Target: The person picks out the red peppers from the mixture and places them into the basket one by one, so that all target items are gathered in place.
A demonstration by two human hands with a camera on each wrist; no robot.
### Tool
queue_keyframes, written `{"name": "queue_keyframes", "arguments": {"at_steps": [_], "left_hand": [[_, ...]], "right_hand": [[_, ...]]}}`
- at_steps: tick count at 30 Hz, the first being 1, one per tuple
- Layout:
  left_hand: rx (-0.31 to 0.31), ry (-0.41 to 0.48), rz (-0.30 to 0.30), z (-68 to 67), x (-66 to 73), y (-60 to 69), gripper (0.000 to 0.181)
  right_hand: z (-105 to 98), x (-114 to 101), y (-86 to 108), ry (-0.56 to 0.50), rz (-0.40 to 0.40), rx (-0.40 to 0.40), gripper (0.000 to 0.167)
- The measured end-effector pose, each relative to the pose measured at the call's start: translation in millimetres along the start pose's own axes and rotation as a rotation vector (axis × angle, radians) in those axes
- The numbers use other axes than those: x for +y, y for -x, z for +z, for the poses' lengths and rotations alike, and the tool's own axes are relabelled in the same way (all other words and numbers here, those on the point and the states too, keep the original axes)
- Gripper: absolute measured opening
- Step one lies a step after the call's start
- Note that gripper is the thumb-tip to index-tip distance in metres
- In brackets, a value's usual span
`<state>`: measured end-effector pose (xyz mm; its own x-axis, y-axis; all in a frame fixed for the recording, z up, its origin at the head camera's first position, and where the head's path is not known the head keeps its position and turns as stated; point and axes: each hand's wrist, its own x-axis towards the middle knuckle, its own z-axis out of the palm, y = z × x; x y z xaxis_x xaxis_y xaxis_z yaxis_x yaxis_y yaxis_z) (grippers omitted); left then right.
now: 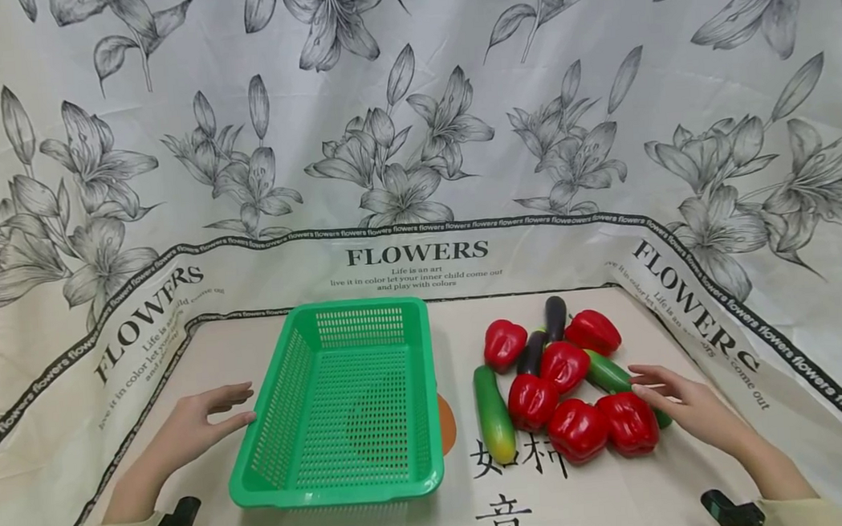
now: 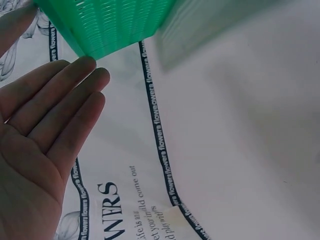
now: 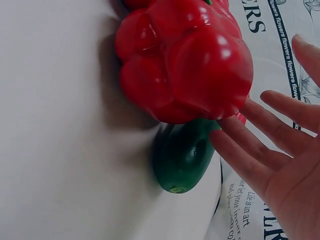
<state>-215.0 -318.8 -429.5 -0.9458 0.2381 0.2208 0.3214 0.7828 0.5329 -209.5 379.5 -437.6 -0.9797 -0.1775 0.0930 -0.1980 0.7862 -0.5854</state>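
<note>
A green plastic basket (image 1: 361, 411) with slotted walls stands left of the middle. My left hand (image 1: 202, 425) is at its left side, fingers extended, the thumb at the rim; in the left wrist view the fingertips (image 2: 87, 62) reach the basket's (image 2: 112, 25) corner. To the right lies a pile of several red bell peppers (image 1: 578, 430), two dark eggplants (image 1: 555, 316) and green cucumbers (image 1: 494, 411). At the pile's right edge my right hand (image 1: 691, 411) has its fingers spread, beside a bell pepper (image 3: 210, 70) and a green cucumber (image 3: 182, 160). Whether they touch cannot be told.
A pale cloth printed with black characters (image 1: 509, 519) covers the table, with an orange printed patch (image 1: 447, 424) beside the basket. Floral curtain walls (image 1: 407, 151) enclose the back and both sides. Black straps (image 1: 731, 509) sit at both wrists.
</note>
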Motion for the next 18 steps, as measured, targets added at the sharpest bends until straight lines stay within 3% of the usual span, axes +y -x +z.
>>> {"name": "queue_keyframes", "arguments": {"at_steps": [18], "left_hand": [[-0.029, 0.083, -0.005, 9.7, -3.9, 1.2, 0.054]], "right_hand": [[5.0, 3.1, 0.8, -0.035, 0.072, -0.083, 0.053]]}}
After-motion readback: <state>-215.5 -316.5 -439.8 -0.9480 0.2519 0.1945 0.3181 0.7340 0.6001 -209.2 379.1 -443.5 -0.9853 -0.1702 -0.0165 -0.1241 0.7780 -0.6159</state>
